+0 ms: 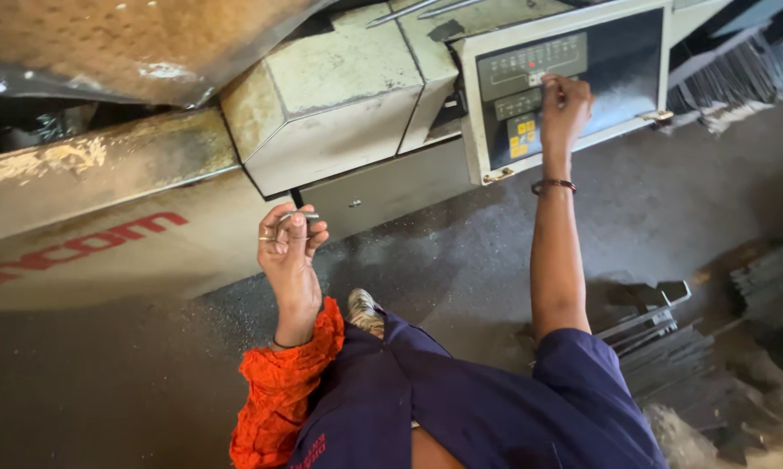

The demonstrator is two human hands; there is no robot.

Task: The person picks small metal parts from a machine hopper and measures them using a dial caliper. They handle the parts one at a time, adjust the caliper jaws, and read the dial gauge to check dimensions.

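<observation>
Here, the right hand (565, 108), at one o'clock, presses fingertips on the control panel (530, 95); the left hand (289, 247), at centre, has its grip clamped on a small metal rod (297, 215).

Two hands (291, 243); one control panel (574, 82); one bracelet (554, 185); one shoe (365, 313).

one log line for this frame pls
left hand: holds small metal rods | right hand: fingers on control panel keys | machine: beige, worn | floor: dark, metal strips
</observation>
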